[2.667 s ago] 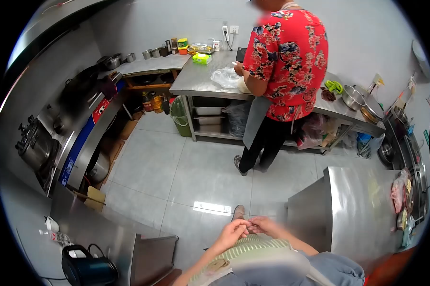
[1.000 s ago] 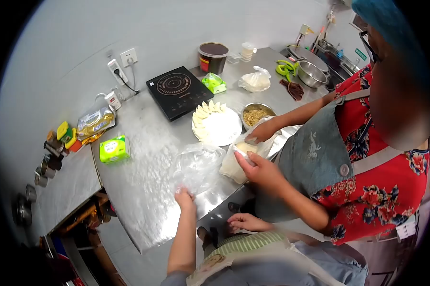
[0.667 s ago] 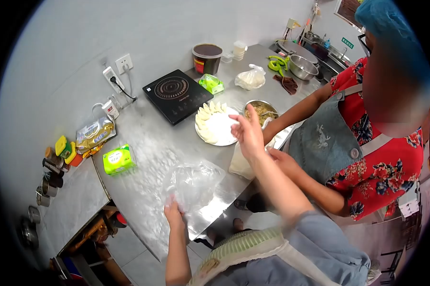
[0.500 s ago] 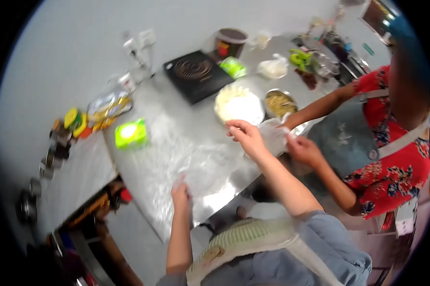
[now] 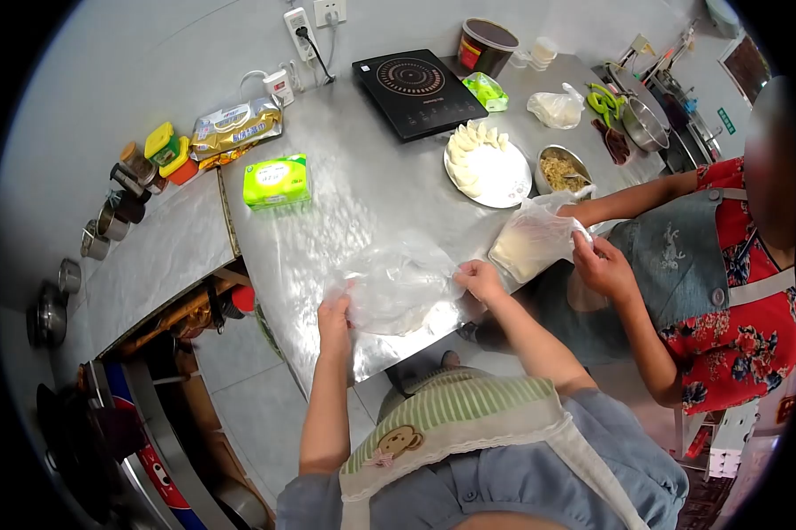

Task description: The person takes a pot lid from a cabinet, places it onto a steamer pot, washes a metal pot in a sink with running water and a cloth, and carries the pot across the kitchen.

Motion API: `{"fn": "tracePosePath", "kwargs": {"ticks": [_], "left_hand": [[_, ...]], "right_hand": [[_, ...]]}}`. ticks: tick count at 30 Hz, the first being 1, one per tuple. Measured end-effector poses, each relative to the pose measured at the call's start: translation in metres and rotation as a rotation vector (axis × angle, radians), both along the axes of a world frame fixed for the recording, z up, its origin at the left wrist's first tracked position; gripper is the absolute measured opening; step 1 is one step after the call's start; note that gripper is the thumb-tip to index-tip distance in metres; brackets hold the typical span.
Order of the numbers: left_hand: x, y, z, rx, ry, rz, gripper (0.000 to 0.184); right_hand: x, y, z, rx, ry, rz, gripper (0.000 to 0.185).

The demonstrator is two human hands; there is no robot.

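A clear plastic bag (image 5: 393,287) is stretched between my two hands, low over the near part of the steel table (image 5: 345,203). My left hand (image 5: 334,325) grips its left edge, with a fingertip showing through the film. At the opposite edge my right hand (image 5: 482,281) pinches the plastic, fingers closed. Close to my right hand is another plastic bag (image 5: 526,243) with something pale and flat inside, held by a co-worker's hands (image 5: 605,265). Beyond it are a white plate (image 5: 502,177) partly ringed with dumplings and a metal bowl of filling (image 5: 561,170).
A black induction cooker (image 5: 415,88) stands toward the wall, with a brown tub (image 5: 486,46) behind it. A green tissue pack (image 5: 277,180) lies at the left. Further right are a knotted white bag (image 5: 557,108) and green peppers (image 5: 604,104). The co-worker stands at my right.
My right hand has come down from near the plate to the bag's edge. The bag is now spread wider between my hands. The whole view has also shifted.
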State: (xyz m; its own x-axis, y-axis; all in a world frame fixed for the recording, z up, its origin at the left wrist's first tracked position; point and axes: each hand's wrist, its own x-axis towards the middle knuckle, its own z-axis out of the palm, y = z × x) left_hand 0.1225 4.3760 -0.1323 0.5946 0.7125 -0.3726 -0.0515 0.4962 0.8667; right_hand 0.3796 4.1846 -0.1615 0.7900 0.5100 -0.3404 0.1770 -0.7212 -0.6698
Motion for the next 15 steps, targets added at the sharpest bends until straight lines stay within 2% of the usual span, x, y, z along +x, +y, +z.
{"fn": "tracePosePath", "kwargs": {"ticks": [2, 6, 8, 9, 11, 12, 13, 14, 15], "left_hand": [[-0.001, -0.002, 0.000, -0.004, -0.007, 0.016, 0.035], [0.002, -0.010, 0.004, 0.091, -0.063, 0.003, 0.031], [0.006, -0.017, 0.010, 0.109, -0.066, 0.001, 0.031], [0.007, -0.020, 0.013, 0.128, -0.072, 0.003, 0.031], [0.009, -0.024, 0.023, 0.151, -0.051, -0.004, 0.031], [0.008, -0.026, 0.027, 0.176, -0.025, -0.014, 0.031], [0.005, -0.026, 0.029, 0.180, -0.027, -0.025, 0.031], [0.001, -0.028, 0.031, 0.260, 0.137, -0.087, 0.030], [0.005, -0.029, 0.034, 0.347, 0.286, -0.153, 0.029]], "right_hand": [[0.000, 0.000, -0.008, 0.209, 0.309, -0.062, 0.041], [-0.015, 0.011, 0.008, 0.372, 0.388, -0.126, 0.028], [-0.032, 0.012, 0.037, 0.416, -0.432, -0.080, 0.022], [-0.034, 0.008, 0.047, 0.413, -0.434, -0.082, 0.022], [-0.035, 0.005, 0.064, 0.426, -0.504, 0.194, 0.021], [-0.036, 0.008, 0.064, 0.425, -0.505, 0.187, 0.021], [-0.038, 0.014, 0.065, 0.384, -0.640, 0.311, 0.021], [-0.038, 0.019, 0.065, 0.341, -0.779, 0.431, 0.020], [-0.034, 0.026, 0.054, 0.339, -0.803, 0.407, 0.020]]}}
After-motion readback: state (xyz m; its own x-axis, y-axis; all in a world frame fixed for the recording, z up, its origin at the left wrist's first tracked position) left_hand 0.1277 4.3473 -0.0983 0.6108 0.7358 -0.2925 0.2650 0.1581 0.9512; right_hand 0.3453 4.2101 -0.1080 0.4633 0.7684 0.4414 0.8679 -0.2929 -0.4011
